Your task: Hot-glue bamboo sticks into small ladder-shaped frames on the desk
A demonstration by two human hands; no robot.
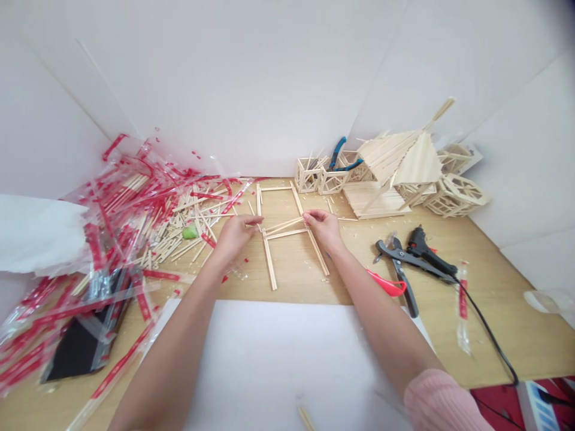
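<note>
A frame of glued wooden sticks point(287, 230) lies flat on the wooden table point(449, 305): two long side sticks joined by cross sticks. My left hand point(236, 234) pinches the left end of the middle cross sticks beside the left long stick point(269, 263). On the other side, my right hand point(323, 226) pinches the right end of those cross sticks where they meet the right long stick point(318, 251). Both hands have their fingers closed on the frame.
A heap of loose sticks and red-and-clear wrappers point(130, 221) fills the left. Stick cubes point(321, 176) and a stick roof model point(399, 167) stand at the back right. Pliers point(399, 263), a black glue gun point(426, 251) with cord, and white paper point(278, 359) lie near.
</note>
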